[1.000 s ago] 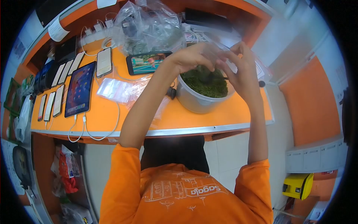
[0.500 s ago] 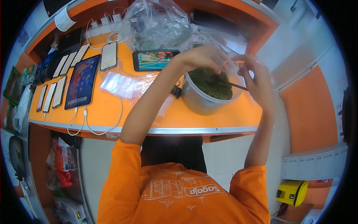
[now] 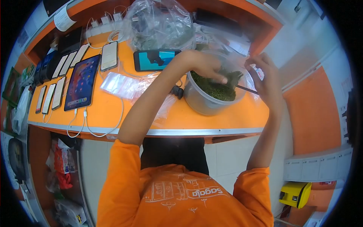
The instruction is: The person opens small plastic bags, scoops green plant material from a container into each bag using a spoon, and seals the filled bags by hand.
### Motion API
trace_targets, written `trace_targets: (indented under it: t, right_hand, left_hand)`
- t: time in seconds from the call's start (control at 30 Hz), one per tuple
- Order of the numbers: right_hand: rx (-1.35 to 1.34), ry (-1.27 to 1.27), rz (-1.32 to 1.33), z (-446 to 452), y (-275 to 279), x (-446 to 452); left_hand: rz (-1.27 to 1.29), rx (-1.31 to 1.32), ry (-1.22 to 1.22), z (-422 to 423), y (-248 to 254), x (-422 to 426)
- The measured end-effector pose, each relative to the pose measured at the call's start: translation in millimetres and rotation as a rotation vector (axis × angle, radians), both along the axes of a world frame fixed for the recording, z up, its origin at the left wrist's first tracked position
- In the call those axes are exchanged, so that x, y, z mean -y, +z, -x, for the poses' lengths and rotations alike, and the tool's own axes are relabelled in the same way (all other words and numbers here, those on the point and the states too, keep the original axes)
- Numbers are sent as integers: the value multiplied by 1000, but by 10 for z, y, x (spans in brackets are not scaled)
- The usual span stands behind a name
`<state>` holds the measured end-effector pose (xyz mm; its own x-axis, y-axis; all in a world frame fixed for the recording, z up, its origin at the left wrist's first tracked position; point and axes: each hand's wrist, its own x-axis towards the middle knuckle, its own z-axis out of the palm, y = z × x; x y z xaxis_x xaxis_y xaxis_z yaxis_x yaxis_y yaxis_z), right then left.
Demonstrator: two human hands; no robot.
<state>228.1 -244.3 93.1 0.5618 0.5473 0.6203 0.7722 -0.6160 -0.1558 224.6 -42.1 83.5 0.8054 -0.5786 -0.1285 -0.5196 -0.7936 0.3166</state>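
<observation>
A clear round plastic tub (image 3: 204, 106) stands near the table's front edge, holding loose green shredded leaf (image 3: 217, 92). My left hand (image 3: 208, 67) reaches down into it, the thumb closed against a clump of the leaf; its other fingers are mostly hidden. Above the tub's right rim, my right hand (image 3: 266, 77) pinches what looks like a thin clear zip bag, faint and blurred. A dark thin handle (image 3: 246, 89) sticks out of the leaf over the right rim, below that hand. Flat clear zip bags (image 3: 119, 84) lie left of my left forearm.
A phone (image 3: 155, 60) playing video leans behind the tub, before a large clear plastic bag (image 3: 160, 28). On the left lie a tablet (image 3: 82, 83), another phone (image 3: 109, 56), several more phones and white charging cables (image 3: 104, 134). A small black object (image 3: 176, 91) sits beside the tub.
My left hand has lowered into the tub and closed on the green leaf. My right hand has shifted slightly right, away from the left one. The phone's picture has changed.
</observation>
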Motion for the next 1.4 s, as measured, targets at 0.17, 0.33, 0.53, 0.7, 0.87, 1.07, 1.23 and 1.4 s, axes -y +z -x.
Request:
trace_targets:
  t: [0.17,0.33,0.53,0.7,0.87,1.07,1.23,1.4]
  right_hand:
    - [-75,49,41,52,1,-15]
    - [-207,218,71,97,22,-30]
    - [-397,231,-53,107,-9,-99]
    - [-423,141,-135,70,18,-108]
    - [-444,48,-129,89,-21,-141]
    - [-369,113,-12,56,-49,-101]
    - [-319,119,-99,118,-65,-124]
    - [-186,170,-67,190,-127,-256]
  left_hand:
    - [54,86,-18,-80,-200,-39]
    - [645,399,-30,-49,-407,-104]
    - [714,293,-104,-83,-421,-85]
    - [713,379,-81,-72,-455,-104]
    - [759,327,37,16,-387,-150]
    - [1006,181,128,2,-392,-188]
    - [1343,158,85,-35,-440,-153]
    - [1211,269,132,-15,-502,-62]
